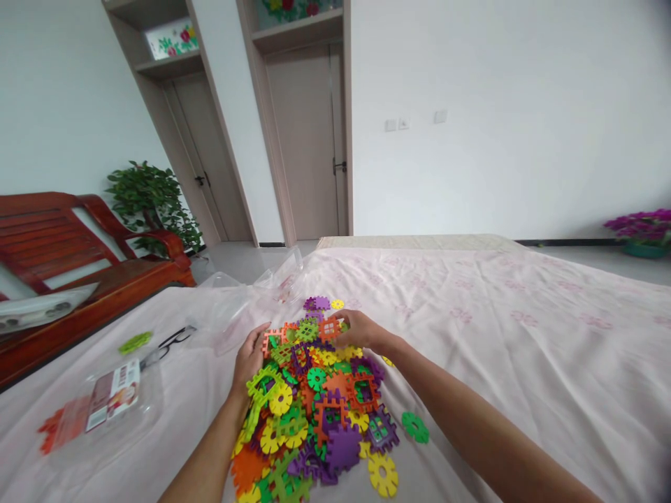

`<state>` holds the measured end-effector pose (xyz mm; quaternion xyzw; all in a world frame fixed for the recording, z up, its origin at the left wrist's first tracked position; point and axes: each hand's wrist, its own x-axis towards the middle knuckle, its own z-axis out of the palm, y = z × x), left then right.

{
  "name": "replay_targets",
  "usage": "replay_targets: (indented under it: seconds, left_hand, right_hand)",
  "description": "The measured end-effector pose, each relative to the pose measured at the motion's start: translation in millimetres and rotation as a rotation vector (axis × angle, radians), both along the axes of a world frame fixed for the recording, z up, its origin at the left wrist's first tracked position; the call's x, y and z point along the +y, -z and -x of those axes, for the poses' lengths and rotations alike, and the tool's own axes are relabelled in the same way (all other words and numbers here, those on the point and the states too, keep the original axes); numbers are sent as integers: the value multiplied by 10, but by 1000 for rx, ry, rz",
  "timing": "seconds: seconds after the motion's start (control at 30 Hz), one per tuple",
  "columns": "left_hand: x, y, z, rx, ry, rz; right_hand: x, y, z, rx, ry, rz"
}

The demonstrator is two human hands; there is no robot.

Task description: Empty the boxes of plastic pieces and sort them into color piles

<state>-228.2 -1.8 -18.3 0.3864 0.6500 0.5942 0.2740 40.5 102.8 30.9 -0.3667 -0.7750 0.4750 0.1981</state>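
A heap of plastic interlocking building pieces (pixel 343 447) in purple, orange, green and yellow lies on the bedsheet in front of me. Square notched tiles, window-shaped frames and round notched discs are mixed in it. My left hand (pixel 251 356) rests along the far left side of the heap, fingers stretched out beside an orange frame piece (pixel 272 341). At the far right side, my right hand (pixel 359 331) curves over the edge with thumb and fingers apart. It touches or nearly touches an orange window piece (pixel 328 328). Some of its fingertips are hidden among the pieces.
Left of the heap lie a clear plastic package (pixel 115 419) with a printed label, black-framed glasses (pixel 175 339) and green pieces (pixel 135 342). Clear plastic packaging (pixel 225 307) sits behind them. A loose green disc (pixel 415 427) lies right. A wooden bench (pixel 78 244) stands beyond.
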Motion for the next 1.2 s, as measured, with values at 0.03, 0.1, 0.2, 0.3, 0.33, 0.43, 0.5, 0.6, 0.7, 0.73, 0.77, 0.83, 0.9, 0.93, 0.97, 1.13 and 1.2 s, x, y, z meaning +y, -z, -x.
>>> replay_targets:
  seconds: [0.03,0.1,0.2,0.3,0.33,0.43,0.5,0.6,0.7,0.73,0.77,0.83,0.9,0.93,0.97,1.13,1.2]
  left_hand:
    - [1,1,-3,-13,2,1]
    - [8,13,-2,-46,15,-1]
    - [26,55,22,-71,34,-9]
    - [40,87,53,-55,41,-3]
    - [42,90,61,-39,40,0]
    - [48,78,74,33,25,-4]
    - [53,72,78,52,32,-4]
    - [66,86,79,26,63,0]
    - [79,109,70,5,87,-7]
    - [83,113,65,3,94,-8]
    - [85,114,60,0,97,-7]
    - [87,109,46,-4,101,1]
    - [85,98,30,-5,112,12]
    - [84,92,23,-6,118,15]
    - [82,85,16,-7,125,18]
    - [75,46,-1,7,137,30]
    - [67,28,-10,29,137,36]
  right_hand:
    - [-50,-67,21,72,-86,43]
    - [-100,-204,71,155,-230,81]
    - [36,-319,167,106,-143,-22]
    - [362,-257,292,-166,157,-274]
    - [474,-209,338,-221,198,-303]
    - [724,-55,484,-320,230,-334]
    - [803,24,589,-359,219,-349]
    - [827,105,748,-392,166,-349]
    - [802,154,861,-405,114,-337]
    - [793,163,878,-401,108,-337]
    - [785,168,883,-394,103,-336]
    - [773,165,859,-374,76,-313]
    - [756,146,803,-352,32,-263]
    - [742,131,770,-344,8,-237]
    - [720,113,736,-326,-13,-206]
    - [435,-91,596,-20,-4,-57]
    - [231,-235,527,51,-68,-62]
